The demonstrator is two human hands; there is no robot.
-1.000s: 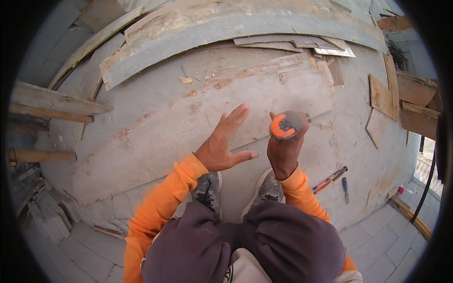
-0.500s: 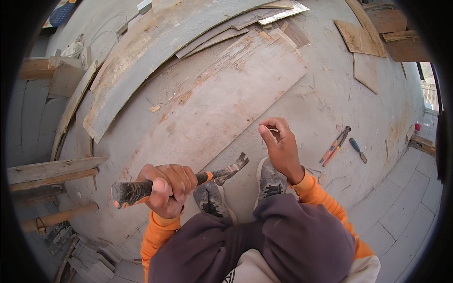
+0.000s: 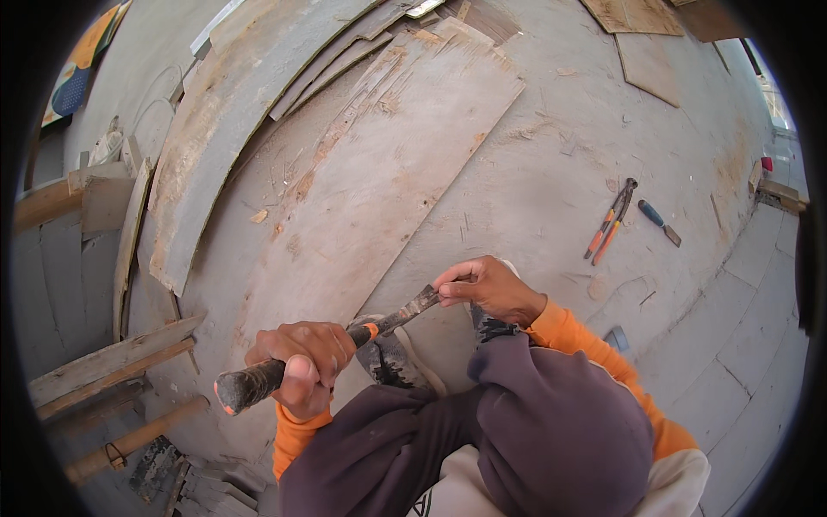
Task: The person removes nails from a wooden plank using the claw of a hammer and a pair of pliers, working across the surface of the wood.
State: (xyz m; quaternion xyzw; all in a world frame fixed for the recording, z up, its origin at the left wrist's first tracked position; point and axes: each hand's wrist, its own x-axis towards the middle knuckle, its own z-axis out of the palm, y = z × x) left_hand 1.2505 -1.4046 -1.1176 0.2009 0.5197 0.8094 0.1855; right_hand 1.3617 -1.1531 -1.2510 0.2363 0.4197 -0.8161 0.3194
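My left hand is wrapped round the dark grip of a claw hammer with orange marks, held level above my knees. Its head end points up and to the right, towards my right hand. There the thumb and fingers of that hand are pinched together right at the hammer's head, over my right shoe. Whatever sits between those fingertips is too small to make out. Below the hammer is my left shoe, dusty and grey.
A long worn plywood board lies on the floor ahead. Curved, weathered sheets are stacked beyond it at left. Pincers with orange handles and a blue-handled scraper lie to the right. Timber pieces jut in at left.
My right hand has come down and inward, and its fingertips now meet the hammer's head. The hammer's head end has turned and the view has shifted slightly.
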